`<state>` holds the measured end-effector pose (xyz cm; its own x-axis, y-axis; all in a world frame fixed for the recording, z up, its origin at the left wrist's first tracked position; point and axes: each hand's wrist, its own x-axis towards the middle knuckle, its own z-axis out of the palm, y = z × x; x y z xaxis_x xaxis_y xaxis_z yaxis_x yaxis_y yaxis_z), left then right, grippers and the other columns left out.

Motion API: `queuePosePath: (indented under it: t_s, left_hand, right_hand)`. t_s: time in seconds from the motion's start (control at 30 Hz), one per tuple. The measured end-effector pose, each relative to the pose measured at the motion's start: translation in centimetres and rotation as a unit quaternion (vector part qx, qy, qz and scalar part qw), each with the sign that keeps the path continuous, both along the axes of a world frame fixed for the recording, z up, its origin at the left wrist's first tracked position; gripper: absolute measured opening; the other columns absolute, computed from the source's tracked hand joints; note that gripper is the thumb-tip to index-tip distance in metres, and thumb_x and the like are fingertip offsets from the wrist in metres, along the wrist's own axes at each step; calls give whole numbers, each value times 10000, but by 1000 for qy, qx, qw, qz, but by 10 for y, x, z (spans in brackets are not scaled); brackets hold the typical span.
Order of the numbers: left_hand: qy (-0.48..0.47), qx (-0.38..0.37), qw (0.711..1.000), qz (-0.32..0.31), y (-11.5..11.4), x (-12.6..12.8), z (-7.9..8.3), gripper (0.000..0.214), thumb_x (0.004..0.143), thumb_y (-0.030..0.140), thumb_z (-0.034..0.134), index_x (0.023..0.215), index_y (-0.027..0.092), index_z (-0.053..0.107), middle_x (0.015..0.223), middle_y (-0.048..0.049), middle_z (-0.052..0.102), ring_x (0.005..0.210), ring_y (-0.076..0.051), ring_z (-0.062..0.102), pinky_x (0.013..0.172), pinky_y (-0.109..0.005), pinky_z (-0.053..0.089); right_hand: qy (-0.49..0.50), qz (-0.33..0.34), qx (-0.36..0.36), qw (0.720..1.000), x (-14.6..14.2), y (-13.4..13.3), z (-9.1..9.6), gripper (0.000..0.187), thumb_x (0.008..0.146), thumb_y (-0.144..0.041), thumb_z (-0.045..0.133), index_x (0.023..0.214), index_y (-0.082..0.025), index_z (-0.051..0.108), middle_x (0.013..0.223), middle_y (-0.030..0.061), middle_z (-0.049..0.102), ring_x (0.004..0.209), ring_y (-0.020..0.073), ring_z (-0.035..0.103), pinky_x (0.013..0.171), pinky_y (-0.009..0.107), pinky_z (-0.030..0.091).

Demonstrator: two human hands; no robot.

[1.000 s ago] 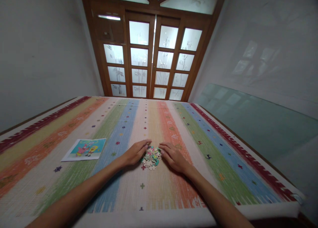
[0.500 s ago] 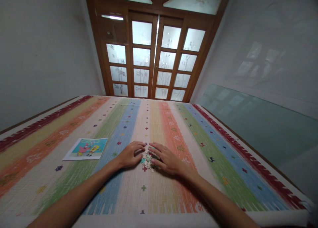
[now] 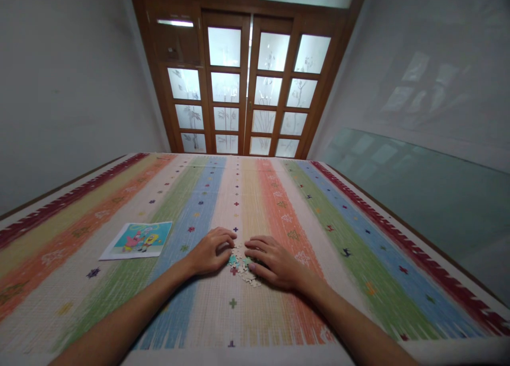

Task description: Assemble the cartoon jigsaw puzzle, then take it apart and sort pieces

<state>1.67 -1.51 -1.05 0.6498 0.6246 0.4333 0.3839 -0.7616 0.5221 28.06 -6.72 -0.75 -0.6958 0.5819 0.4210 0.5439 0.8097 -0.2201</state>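
Behind everything stand tall wooden doors [image 3: 226, 87] with frosted panes, some of them etched with plants. In front of me stretches the cloth-covered desk [image 3: 271, 313], striped in red, yellow, orange, green and blue. On my right, a greenish glassy panel [image 3: 414, 180] leans by the wall. A printed sheet [image 3: 139, 241] with a colourful cartoon scene lies flat on the cloth, left of my hands. My right hand [image 3: 274, 262] is loosely open, palm down, its fingers slightly parted and reaching over the near edge of the pile. My left hand [image 3: 211, 252] is open too, its fingers curved with a gap above the thumb. Between them lies the small pile of puzzle pieces [image 3: 240, 267], mostly pale, a few teal; I cannot tell whether any sit under my fingertips.
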Motion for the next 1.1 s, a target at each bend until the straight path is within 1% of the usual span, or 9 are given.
queuePosePath:
  t_s: [0.13, 0.2, 0.27, 0.47, 0.67, 0.73, 0.83, 0.97, 1.1]
  left_hand:
    - [24, 16, 1000, -6, 0, 1, -2, 245, 969, 225, 555, 1158, 195, 708, 1201, -112, 718, 1148, -255, 643, 1037, -437, 506]
    - [36, 26, 999, -4, 0, 1, -4, 272, 1001, 246, 534, 1206, 198, 707, 1235, -119, 705, 1178, -262, 629, 1054, -451, 493]
    - [41, 26, 999, -2, 0, 2, -4, 261, 1008, 250, 529, 1188, 201, 711, 1243, -119, 699, 1182, -263, 625, 1055, -452, 491]
    - [35, 7, 999, -1, -2, 1, 0, 162, 989, 239, 536, 995, 196, 691, 1213, -113, 698, 1148, -254, 630, 1042, -430, 499]
    - [24, 9, 1000, -4, -2, 3, 0, 207, 1040, 262, 474, 1006, 198, 668, 1167, -103, 709, 1121, -238, 634, 1030, -416, 503]
    - [20, 28, 999, 20, 0, 3, -1, 234, 1053, 254, 436, 994, 196, 655, 1139, -99, 713, 1109, -230, 637, 1021, -408, 509]
    - [35, 69, 993, 92, 7, -3, -4, 244, 1049, 259, 421, 975, 195, 645, 1132, -96, 714, 1109, -235, 637, 1022, -413, 515]
    - [46, 87, 979, 179, 27, -22, -8, 248, 1024, 281, 436, 947, 184, 651, 1188, -134, 693, 1145, -291, 599, 1064, -510, 475]
    - [66, 97, 961, 252, 47, -43, -13, 210, 977, 274, 478, 889, 183, 646, 1162, -156, 698, 1112, -331, 588, 1006, -551, 479]
  right_hand:
    - [2, -1, 19, 1000, -3, 0, 1, 297, 1057, -319, 499, 1237, -158, 671, 1288, 151, 700, 1222, 288, 622, 1069, 490, 507]
    - [-1, -4, 21, 1000, -4, 0, 2, 297, 1058, -314, 493, 1252, -164, 662, 1290, 148, 698, 1230, 290, 615, 1075, 494, 502]
    - [-5, -7, 19, 1000, -4, -1, 1, 300, 1060, -311, 489, 1272, -180, 654, 1292, 138, 698, 1243, 288, 608, 1082, 497, 495]
    - [-20, 3, 24, 999, -5, -3, 3, 368, 1063, -356, 491, 1361, -179, 616, 1390, 149, 651, 1284, 288, 581, 1096, 493, 477]
    - [-44, 28, 18, 998, -10, -6, 7, 391, 1064, -408, 494, 1376, -206, 616, 1441, 135, 620, 1314, 280, 552, 1119, 486, 448]
    - [-46, 20, 21, 999, -11, -7, 6, 393, 1064, -419, 491, 1364, -207, 630, 1470, 140, 598, 1341, 296, 528, 1123, 501, 442]
    - [-40, 10, 22, 999, -11, -7, 3, 380, 1057, -408, 505, 1351, -211, 644, 1471, 139, 600, 1352, 310, 518, 1121, 516, 439]
    - [-19, 11, 16, 1000, -10, -5, 2, 331, 1052, -380, 521, 1295, -210, 667, 1374, 122, 671, 1285, 289, 569, 1106, 503, 449]
    - [-8, 9, 26, 1000, -10, -4, 2, 290, 1060, -347, 493, 1219, -206, 691, 1272, 111, 714, 1223, 284, 595, 1077, 495, 459]
